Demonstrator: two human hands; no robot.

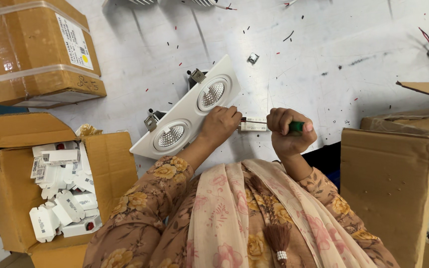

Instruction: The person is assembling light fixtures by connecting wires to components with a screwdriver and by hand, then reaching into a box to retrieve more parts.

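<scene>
I am seeing the left hand [218, 124] resting on the lower edge of the white rectangular twin-lamp downlight fixture [187, 108], which is lying slantwise on the scuffed grey worktable [323, 54], while the right hand [288, 130] is gripping a green-handled screwdriver [296, 127] pointed at a small white driver block [253, 125] between the hands. An open cardboard box of small white units [60, 188] is sitting left, a taped brown carton [35, 49] beyond it, and a tall cardboard box [388, 183] is crowding the right.

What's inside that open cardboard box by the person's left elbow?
The open cardboard box holds a heap of small white plastic units, some showing red spots. Whatever lies beneath the top layer is covered.
</scene>
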